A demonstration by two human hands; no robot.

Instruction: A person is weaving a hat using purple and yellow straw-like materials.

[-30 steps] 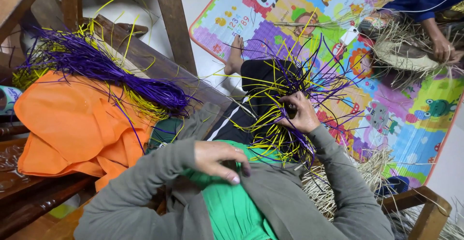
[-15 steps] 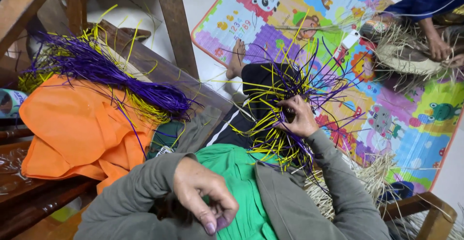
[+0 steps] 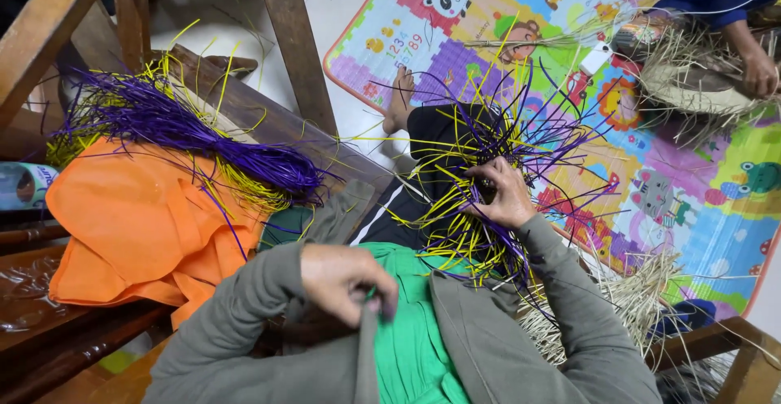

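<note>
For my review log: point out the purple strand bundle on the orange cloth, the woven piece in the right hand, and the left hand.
purple strand bundle (image 3: 203, 139), head view, its thick middle.
woven piece (image 3: 464, 200), head view, yellow-and-purple strands beside the hand.
left hand (image 3: 346, 282), head view, its back, gripping the grey jacket's edge.

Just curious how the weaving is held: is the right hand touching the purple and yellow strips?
Touching. The head view shows the right hand closed around the purple and yellow strips, fingers buried among them, with no gap.

i see a grey jacket, long sleeves reaching both wrists, open over a bright green shirt. black trousers with a white side stripe. left hand (image 3: 346, 280) and right hand (image 3: 504, 195) bare, one foot bare.
</note>
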